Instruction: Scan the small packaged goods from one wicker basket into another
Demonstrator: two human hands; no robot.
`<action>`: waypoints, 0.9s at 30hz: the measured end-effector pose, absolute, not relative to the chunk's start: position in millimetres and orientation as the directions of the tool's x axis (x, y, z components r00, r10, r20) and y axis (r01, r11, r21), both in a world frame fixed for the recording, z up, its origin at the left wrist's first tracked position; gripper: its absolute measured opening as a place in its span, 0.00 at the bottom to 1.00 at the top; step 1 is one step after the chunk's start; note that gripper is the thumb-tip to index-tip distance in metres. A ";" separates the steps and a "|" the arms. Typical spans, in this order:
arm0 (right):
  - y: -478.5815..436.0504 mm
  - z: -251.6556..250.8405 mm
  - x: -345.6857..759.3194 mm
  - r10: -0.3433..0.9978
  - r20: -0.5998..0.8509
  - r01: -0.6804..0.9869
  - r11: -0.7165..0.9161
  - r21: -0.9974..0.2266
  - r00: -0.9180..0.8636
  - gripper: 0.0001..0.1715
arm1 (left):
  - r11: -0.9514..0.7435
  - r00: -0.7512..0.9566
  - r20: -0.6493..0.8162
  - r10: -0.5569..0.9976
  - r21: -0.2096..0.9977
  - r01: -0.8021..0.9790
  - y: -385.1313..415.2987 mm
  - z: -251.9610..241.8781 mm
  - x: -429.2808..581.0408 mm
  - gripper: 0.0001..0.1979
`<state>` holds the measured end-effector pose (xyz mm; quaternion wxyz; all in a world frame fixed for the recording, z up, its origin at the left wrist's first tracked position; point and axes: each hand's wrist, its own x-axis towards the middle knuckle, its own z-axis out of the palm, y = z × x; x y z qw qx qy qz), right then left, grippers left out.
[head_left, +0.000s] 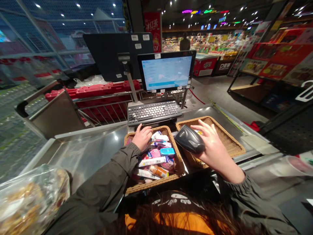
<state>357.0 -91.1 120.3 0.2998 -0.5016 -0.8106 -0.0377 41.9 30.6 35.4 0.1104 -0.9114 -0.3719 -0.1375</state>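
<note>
Head view: the right hand [213, 147] wraps its fingers around a smooth dark grey plastic barcode scanner [189, 139], held above the right one of two woven tan wicker baskets [232, 143]. The left hand [142, 136], fingers curled narrow, digs into the glossy small packets [156, 156] heaped in the left wicker basket [177, 160]; whether it grips one, I cannot tell. One black keyboard [153, 112] sits behind on the steel counter [93, 147].

2 baskets [227, 138] before keyboard [153, 112] — monitor [166, 71] behind
</note>
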 end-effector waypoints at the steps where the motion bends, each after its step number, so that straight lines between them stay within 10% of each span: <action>1: -90.5 119.9 357.6 0.793 0.521 0.836 0.492 -0.244 -0.315 0.20 | -0.702 0.688 0.311 0.655 -0.086 0.707 30.8 31.3 41.2 0.14; 20: -102.4 99.6 460.4 0.832 0.554 0.936 0.174 -0.308 0.027 0.21 | -0.872 0.858 0.158 0.488 0.045 0.488 40.2 46.9 139.1 0.10; 27: -107.6 91.8 487.3 0.852 0.518 0.931 0.123 -0.344 0.079 0.20 | -0.891 0.885 -0.129 0.448 0.024 0.454 76.3 27.8 272.2 0.23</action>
